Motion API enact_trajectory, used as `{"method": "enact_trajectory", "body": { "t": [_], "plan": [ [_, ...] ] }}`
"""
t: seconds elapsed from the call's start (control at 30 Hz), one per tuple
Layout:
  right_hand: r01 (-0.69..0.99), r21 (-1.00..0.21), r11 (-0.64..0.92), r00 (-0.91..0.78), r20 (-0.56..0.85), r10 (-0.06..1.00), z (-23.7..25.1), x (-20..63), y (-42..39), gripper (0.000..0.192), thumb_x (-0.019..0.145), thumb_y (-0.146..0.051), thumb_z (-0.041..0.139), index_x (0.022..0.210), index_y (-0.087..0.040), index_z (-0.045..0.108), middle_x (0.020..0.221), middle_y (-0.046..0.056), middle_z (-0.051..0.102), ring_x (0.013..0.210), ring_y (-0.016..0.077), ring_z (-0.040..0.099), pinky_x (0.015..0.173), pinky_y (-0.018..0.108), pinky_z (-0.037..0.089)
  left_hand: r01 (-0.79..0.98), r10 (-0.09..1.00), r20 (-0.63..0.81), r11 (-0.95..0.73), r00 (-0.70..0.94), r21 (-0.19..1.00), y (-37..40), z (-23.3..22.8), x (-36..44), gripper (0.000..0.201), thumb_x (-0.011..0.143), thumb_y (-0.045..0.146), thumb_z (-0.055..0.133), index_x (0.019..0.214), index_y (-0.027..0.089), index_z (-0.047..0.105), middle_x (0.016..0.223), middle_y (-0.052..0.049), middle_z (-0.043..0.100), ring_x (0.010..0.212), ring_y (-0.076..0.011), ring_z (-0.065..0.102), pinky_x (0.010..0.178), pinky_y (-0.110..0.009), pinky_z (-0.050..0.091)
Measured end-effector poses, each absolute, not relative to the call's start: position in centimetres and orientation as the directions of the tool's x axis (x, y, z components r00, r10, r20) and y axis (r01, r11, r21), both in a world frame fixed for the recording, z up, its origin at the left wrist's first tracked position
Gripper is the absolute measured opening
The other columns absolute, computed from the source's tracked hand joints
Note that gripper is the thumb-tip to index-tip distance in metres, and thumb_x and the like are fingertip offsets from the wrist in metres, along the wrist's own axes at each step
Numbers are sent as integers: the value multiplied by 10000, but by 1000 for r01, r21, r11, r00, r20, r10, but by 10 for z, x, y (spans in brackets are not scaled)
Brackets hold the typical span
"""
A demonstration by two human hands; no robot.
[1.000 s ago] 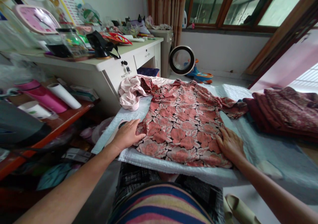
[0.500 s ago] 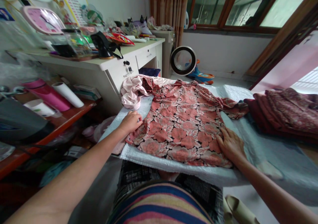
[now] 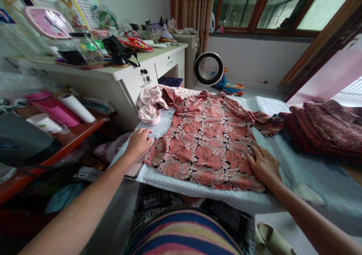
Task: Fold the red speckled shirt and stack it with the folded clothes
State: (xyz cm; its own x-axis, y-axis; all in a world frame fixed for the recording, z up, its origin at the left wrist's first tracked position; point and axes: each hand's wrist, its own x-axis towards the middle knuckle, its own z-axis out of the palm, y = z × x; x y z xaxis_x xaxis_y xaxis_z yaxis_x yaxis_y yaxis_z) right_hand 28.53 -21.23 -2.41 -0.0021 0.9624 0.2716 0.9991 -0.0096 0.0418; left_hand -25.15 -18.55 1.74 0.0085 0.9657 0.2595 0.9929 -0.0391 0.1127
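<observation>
Head view: red-and-pink floral short-sleeved blouse (image 3: 206, 142) spread mid-frame on pale padded board (image 3: 283, 164); left hand (image 3: 138, 144), fingers loosely curled, has slid outward drawing the hem corner flatter; right hand (image 3: 263, 166) stays pressed flat on the opposite edge.

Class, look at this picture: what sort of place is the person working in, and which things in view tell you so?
Most likely a room in a home, used for sorting clothes. A floral shirt lies spread on a padded surface, a cluttered white desk holds a pink clock, and curtains hang beside a wooden-framed window.
</observation>
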Motion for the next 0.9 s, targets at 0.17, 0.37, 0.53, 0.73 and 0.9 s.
{"method": "enact_trajectory", "body": {
  "t": [0.17, 0.37, 0.53, 0.73, 0.9],
  "plan": [
    [998, 56, -8, -7, 270, 963, -21, 282, -214, 522, 983, -460, 346, 1356, -140, 519, 1411, 168, 522, 1271, 300, 482, 1044, 463, 404, 995, 967, 252, 6, -31, 97, -190, 19, -241, 356, 822, 360, 542, 1102, 167, 645, 1125, -124, 645, 1043, -280, 591, 950, -376, 445],
    [998, 62, -15, -2, 276, 961, -19, 280, -215, 513, 989, -463, 327, 1346, -151, 522, 1412, 150, 526, 1274, 291, 486, 1049, 455, 402, 995, 942, 321, 91, -96, 31, -202, 23, -227, 374, 826, 343, 552, 1150, 172, 631, 1136, -138, 627, 1048, -321, 571, 894, -412, 449],
    [999, 47, -24, 10, 281, 960, -20, 281, -215, 508, 976, -464, 353, 1349, -164, 523, 1415, 154, 523, 1266, 303, 490, 1039, 473, 404, 989, 930, 340, 148, -138, -2, -217, 22, -215, 383, 852, 342, 557, 1194, 177, 607, 1176, -150, 605, 1043, -344, 557, 840, -423, 441],
    [999, 38, -6, -5, 285, 959, -22, 284, -214, 494, 958, -423, 392, 1358, -167, 525, 1404, 149, 532, 1252, 305, 495, 1026, 467, 417, 989, 927, 348, 148, -138, -1, -222, 16, -225, 313, 885, 403, 539, 1104, 203, 637, 1150, -135, 620, 1035, -342, 547, 853, -434, 415],
    [1000, 31, -2, -6, 284, 959, -22, 284, -214, 501, 962, -440, 377, 1352, -166, 530, 1401, 152, 532, 1249, 307, 494, 1027, 473, 418, 993, 939, 333, 108, -84, -54, -224, 18, -240, 260, 878, 425, 562, 1027, 229, 646, 1099, -109, 649, 1054, -341, 534, 883, -440, 392]
  ]
}}
